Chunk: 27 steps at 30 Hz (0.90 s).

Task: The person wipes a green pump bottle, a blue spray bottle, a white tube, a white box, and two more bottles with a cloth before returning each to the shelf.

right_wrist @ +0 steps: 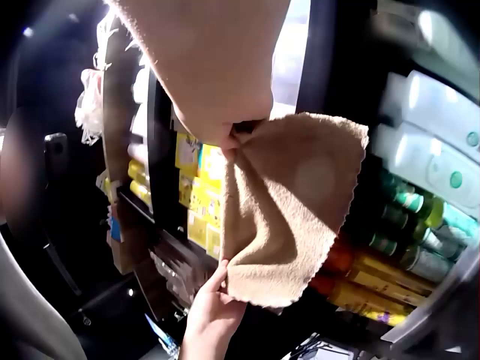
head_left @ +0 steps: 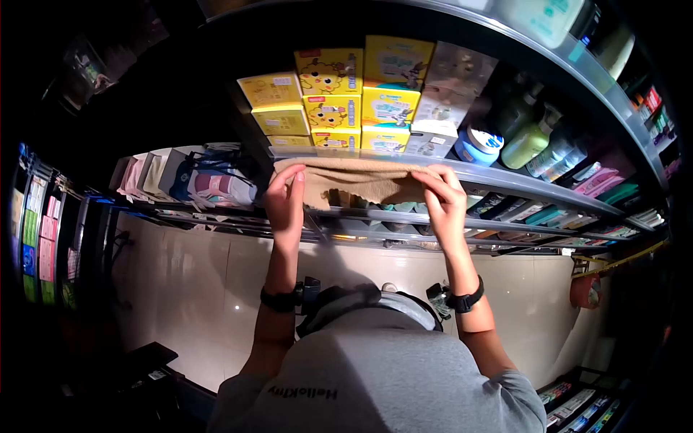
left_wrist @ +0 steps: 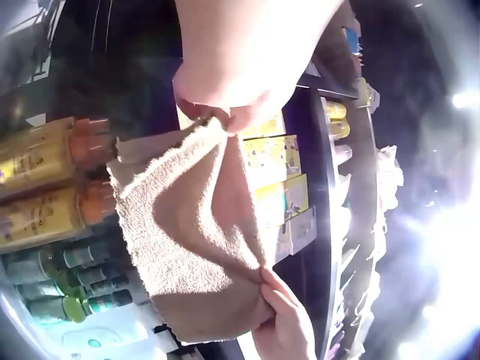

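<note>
A tan cloth (head_left: 361,180) with a wavy edge stretches between my two hands in front of the shelf. My left hand (head_left: 286,204) pinches one corner between thumb and fingers. At the other end my right hand (head_left: 442,198) pinches the opposite corner. In the left wrist view the cloth (left_wrist: 199,232) hangs in soft folds, with the right hand (left_wrist: 285,319) gripping its lower edge. The right wrist view shows the same cloth (right_wrist: 289,210) fanned out, and the left hand (right_wrist: 211,315) holding its lower corner.
Stacked yellow boxes (head_left: 332,108) stand on the shelf just behind the cloth. A blue-and-white jar (head_left: 478,144) and a green pump bottle (head_left: 530,137) are to their right. Packaged goods (head_left: 209,180) sit left. Below lies a pale tiled floor (head_left: 195,289); a red basket (head_left: 585,291) stands right.
</note>
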### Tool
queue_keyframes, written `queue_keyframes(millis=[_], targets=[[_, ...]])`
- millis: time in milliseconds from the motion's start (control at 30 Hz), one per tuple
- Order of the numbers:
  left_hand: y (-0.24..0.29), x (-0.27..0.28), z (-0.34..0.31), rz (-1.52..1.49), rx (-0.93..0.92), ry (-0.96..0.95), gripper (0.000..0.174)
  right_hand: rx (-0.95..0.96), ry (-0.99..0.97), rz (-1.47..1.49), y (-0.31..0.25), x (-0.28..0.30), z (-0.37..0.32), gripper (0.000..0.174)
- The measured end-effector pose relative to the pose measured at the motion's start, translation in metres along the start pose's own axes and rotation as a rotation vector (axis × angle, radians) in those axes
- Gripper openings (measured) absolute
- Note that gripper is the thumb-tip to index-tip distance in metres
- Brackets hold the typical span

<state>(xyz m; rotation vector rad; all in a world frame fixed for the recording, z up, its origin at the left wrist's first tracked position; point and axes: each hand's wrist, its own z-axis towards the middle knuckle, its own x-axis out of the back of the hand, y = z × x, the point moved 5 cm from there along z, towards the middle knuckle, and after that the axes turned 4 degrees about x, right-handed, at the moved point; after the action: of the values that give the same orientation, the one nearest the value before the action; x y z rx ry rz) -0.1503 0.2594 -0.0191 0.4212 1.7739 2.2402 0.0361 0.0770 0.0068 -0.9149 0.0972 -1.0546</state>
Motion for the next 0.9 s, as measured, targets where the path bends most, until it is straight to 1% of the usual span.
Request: queue_keyframes(millis=[33,67,100,167,200,233,267,300,367,433,500,567,600,633,700,733,767,833,867,900], targets=[[0.000,0.004,0.009,0.091,-0.230,0.123,0.021,0.151,0.039,-0.145,-0.014,-0.013,0.010,0.034],[-0.007,0.010,0.015,0.156,-0.275,0.143,0.022,0.181,-0.007,-0.260,-0.028,-0.027,0.017,0.040],[-0.009,0.016,0.021,0.222,-0.323,0.160,0.024,0.202,-0.024,-0.257,-0.020,-0.036,0.018,0.043],[-0.007,0.015,0.020,0.637,-0.414,0.184,0.029,0.245,-0.106,-0.333,-0.021,-0.081,0.018,0.041],[-0.004,0.013,0.017,0.754,-0.439,0.167,0.035,0.243,-0.144,-0.379,-0.019,-0.093,0.014,0.041],[-0.004,0.012,0.014,0.838,-0.423,0.190,0.037,0.239,-0.179,-0.428,-0.017,-0.105,0.010,0.040],[-0.006,0.014,0.014,0.862,-0.435,0.193,0.038,0.272,-0.146,-0.481,-0.017,-0.113,0.007,0.039],[-0.007,0.016,0.014,0.883,-0.442,0.191,0.039,0.217,-0.135,-0.487,-0.024,-0.119,0.007,0.041],[-0.010,0.021,0.012,0.898,-0.406,0.156,0.042,0.177,-0.130,-0.569,-0.035,-0.125,0.007,0.045],[-0.018,0.022,0.013,0.806,-0.290,0.079,0.042,0.129,-0.153,-0.601,-0.031,-0.135,0.004,0.046],[-0.024,0.022,0.017,0.790,-0.333,0.079,0.044,0.085,-0.169,-0.625,-0.031,-0.146,0.004,0.047],[-0.036,0.023,0.020,0.693,-0.200,-0.031,0.046,0.002,-0.234,-0.658,-0.033,-0.161,0.000,0.048],[-0.029,0.023,0.019,0.640,-0.272,-0.002,0.037,0.057,-0.169,-0.624,-0.036,-0.165,0.002,0.047],[-0.028,0.022,0.020,0.646,-0.271,-0.020,0.037,0.014,-0.202,-0.599,-0.040,-0.171,0.005,0.045],[-0.020,0.023,0.020,0.689,-0.362,-0.031,0.034,0.059,-0.194,-0.519,-0.038,-0.188,0.007,0.045],[-0.014,0.025,0.022,0.689,-0.352,-0.062,0.033,0.051,-0.180,-0.520,-0.039,-0.193,0.006,0.045],[-0.015,0.027,0.024,0.689,-0.367,-0.072,0.033,0.042,-0.170,-0.509,-0.040,-0.197,0.007,0.045],[-0.016,0.031,0.025,0.709,-0.441,-0.037,0.038,0.032,-0.141,-0.510,-0.038,-0.197,0.009,0.044],[-0.020,0.031,0.027,0.724,-0.395,-0.050,0.036,0.040,-0.147,-0.520,-0.037,-0.195,0.007,0.044],[-0.021,0.029,0.026,0.717,-0.400,-0.064,0.036,0.045,-0.159,-0.530,-0.036,-0.193,0.003,0.044]])
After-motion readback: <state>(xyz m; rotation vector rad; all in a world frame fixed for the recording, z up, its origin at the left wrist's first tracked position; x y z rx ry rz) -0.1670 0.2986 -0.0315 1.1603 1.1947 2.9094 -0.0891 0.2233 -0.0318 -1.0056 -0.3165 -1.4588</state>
